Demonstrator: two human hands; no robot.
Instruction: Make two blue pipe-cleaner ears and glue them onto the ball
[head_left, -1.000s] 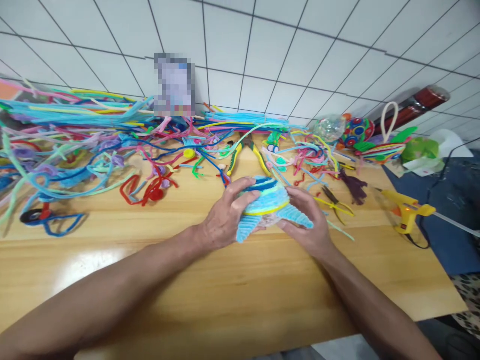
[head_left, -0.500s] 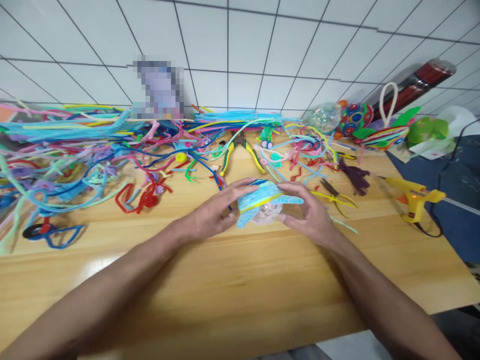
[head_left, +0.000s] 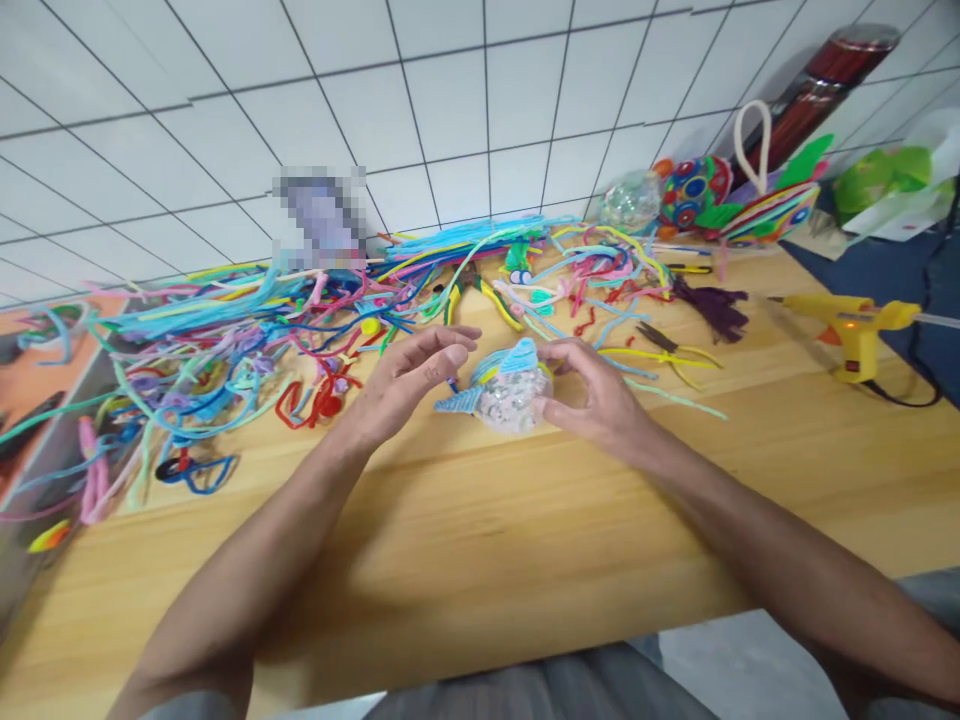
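A clear, speckled ball (head_left: 514, 405) sits low over the wooden table (head_left: 480, 560). Light-blue pipe cleaner covers its far side, and two ridged blue fins stick out: one on top (head_left: 519, 355) and one to the left (head_left: 459, 402). My right hand (head_left: 589, 390) grips the ball's right side, thumb in front and fingers behind. Just left of the ball, my left hand (head_left: 416, 385) is off it, with fingers stretched out and nothing between them. Whether the ball rests on the wood is hard to tell.
Tangled pipe cleaners (head_left: 262, 340) spread along the tiled wall. Yellow-green pliers (head_left: 491, 300) lie beyond my hands, with yellow-handled pliers (head_left: 667, 350) to the right. Further right are a glue gun (head_left: 855, 330) with its light on and a decorated ball (head_left: 694, 195).
My left hand has let go of the ball and drawn back to the left. The ball has turned, showing more of its clear side. The view has shifted.
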